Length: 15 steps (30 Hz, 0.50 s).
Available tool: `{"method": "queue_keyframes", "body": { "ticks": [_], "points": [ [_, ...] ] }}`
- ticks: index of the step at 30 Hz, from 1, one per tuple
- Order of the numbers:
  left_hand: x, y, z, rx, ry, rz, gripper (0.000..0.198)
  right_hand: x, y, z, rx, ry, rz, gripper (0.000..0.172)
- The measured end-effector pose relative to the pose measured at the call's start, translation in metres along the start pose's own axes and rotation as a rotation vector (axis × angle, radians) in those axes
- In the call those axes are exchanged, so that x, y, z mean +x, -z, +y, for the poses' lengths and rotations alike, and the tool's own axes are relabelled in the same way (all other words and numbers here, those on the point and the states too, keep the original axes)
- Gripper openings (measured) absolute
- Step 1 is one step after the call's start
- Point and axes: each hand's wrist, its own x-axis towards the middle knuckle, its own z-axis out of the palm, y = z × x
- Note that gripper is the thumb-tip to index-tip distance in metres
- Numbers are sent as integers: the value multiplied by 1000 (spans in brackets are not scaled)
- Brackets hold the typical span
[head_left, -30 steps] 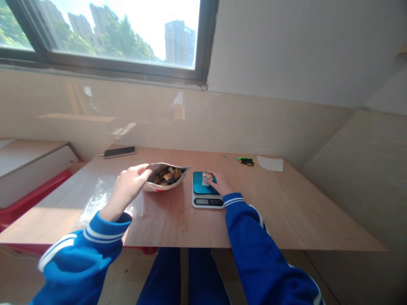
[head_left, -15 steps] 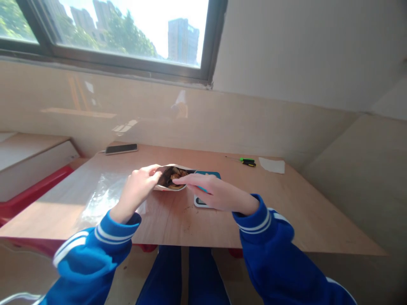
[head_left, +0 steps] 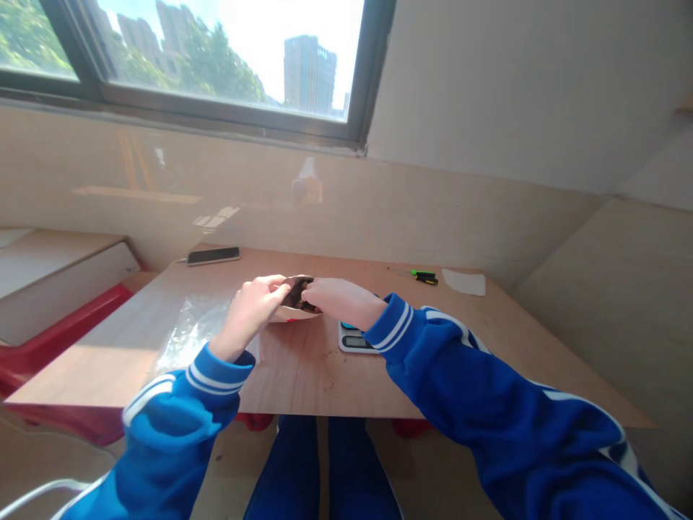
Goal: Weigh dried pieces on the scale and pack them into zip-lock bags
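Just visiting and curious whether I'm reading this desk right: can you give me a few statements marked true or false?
1. The left hand grips the bag. True.
2. The right hand rests on the phone. False: its fingers are at the bag's mouth; the phone lies apart, by the wall.
3. A scale sits right of the bag. True.
4. The screwdriver lies on the scale. False: it lies on the table, farther back.

Most of scale (head_left: 354, 341) behind sleeve (head_left: 395, 328) — display unreadable, pouch (head_left: 292, 315) contents indistinct

Matt wooden table (head_left: 444, 347), glossy phone (head_left: 213, 255)
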Motion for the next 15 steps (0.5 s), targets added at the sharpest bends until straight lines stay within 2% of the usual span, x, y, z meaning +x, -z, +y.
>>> {"method": "queue_keyframes", "body": {
  "ticks": [4,9,12,15],
  "points": [
    [0,-2,-3,-21,13,3,37,-5,-1,-4,-30,13,29,15],
    [1,-2,-2,-20,44,-5,37,-4,-10,4,-53,57,73,14],
    [6,2,-3,-6,48,-6,39,-10,-6,10,113,101,203,15],
    [15,6,-8,-34,-38,-44,42,-30,4,19,392,81,388,20]
  ]
}}
